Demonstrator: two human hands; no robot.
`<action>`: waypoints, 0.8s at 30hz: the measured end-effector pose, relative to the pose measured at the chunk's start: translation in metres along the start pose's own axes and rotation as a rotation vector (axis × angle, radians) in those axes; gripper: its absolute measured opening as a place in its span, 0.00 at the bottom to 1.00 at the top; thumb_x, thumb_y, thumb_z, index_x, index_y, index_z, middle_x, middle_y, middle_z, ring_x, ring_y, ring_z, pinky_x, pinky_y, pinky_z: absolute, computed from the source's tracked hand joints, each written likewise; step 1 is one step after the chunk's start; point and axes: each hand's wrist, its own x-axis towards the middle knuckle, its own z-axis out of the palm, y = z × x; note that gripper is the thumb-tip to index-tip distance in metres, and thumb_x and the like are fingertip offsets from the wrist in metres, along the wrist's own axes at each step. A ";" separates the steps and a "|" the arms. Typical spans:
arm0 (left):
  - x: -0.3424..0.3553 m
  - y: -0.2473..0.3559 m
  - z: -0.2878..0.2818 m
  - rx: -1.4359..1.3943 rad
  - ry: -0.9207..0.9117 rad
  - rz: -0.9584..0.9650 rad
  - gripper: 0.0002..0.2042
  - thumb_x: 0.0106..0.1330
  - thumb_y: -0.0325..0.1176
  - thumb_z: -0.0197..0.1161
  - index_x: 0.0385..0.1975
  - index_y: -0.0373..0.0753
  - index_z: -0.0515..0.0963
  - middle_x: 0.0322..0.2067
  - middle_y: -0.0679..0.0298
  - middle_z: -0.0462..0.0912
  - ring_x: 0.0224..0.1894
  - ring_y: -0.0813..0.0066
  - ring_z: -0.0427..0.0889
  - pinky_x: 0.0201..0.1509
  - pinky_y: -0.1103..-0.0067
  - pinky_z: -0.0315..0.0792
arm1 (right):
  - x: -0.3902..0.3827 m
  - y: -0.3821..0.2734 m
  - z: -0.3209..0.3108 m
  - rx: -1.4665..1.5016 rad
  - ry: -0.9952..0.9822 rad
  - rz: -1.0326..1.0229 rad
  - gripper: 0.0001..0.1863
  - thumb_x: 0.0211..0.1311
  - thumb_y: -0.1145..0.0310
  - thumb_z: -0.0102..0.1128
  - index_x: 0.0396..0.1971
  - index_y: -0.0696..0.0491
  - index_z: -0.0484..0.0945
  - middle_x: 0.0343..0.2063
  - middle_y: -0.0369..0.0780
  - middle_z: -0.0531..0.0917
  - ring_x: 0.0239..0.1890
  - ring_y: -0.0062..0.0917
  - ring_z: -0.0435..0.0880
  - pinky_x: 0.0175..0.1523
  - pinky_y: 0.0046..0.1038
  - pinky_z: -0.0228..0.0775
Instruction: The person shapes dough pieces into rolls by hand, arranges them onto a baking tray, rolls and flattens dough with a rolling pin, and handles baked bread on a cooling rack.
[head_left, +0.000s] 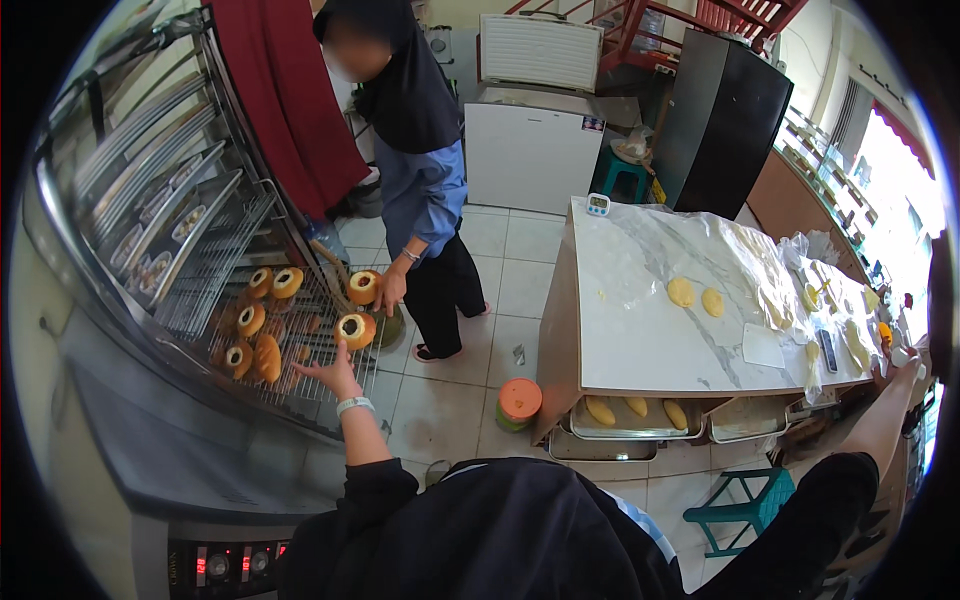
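Observation:
My left hand (336,372), a pale band on its wrist, reaches over a wire rack (310,390) at the oven front. Its fingers are spread, and one fingertip touches the near edge of a round golden bun (356,329) with a dark-topped pale centre. Several more buns (251,320) and a longer browned roll (267,358) lie on the rack. Another person's hand (396,284) is at a second round bun (363,287). My right hand (897,362) is stretched to the far right, by a small white object at the table's end; its fingers are too small and unclear to read.
A marble-patterned table (640,340) bears two dough pieces (696,297), a timer (598,204) and plastic sheets (755,265). Trays of dough (640,425) sit below. Nearby are a green stool (745,510), an orange-lidded container (519,400) and the co-worker (425,190).

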 end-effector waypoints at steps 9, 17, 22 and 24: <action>0.000 0.008 -0.004 0.054 -0.005 -0.014 0.56 0.50 0.21 0.69 0.67 0.63 0.30 0.66 0.51 0.45 0.31 0.72 0.77 0.26 0.82 0.73 | -0.006 -0.004 -0.005 0.018 -0.002 -0.003 0.30 0.63 0.54 0.48 0.60 0.57 0.61 0.40 0.42 0.73 0.40 0.30 0.72 0.47 0.31 0.66; -0.004 -0.006 -0.014 0.094 0.038 -0.089 0.55 0.52 0.18 0.67 0.67 0.63 0.30 0.65 0.50 0.46 0.25 0.77 0.74 0.24 0.82 0.72 | -0.008 -0.022 -0.006 0.030 -0.014 -0.026 0.31 0.62 0.54 0.49 0.60 0.58 0.61 0.42 0.43 0.72 0.42 0.31 0.71 0.49 0.32 0.65; 0.004 -0.008 -0.020 0.054 0.071 -0.050 0.54 0.51 0.17 0.66 0.67 0.63 0.32 0.64 0.51 0.48 0.23 0.74 0.74 0.25 0.80 0.73 | -0.004 -0.041 0.000 0.035 -0.031 -0.017 0.32 0.61 0.54 0.49 0.60 0.58 0.60 0.44 0.44 0.72 0.44 0.32 0.70 0.50 0.33 0.64; 0.012 -0.013 -0.025 0.071 0.050 -0.084 0.57 0.47 0.20 0.71 0.68 0.58 0.33 0.64 0.48 0.46 0.38 0.68 0.76 0.32 0.75 0.76 | -0.001 -0.047 0.010 0.025 -0.050 -0.021 0.33 0.61 0.54 0.49 0.60 0.59 0.60 0.44 0.44 0.71 0.45 0.32 0.70 0.51 0.33 0.64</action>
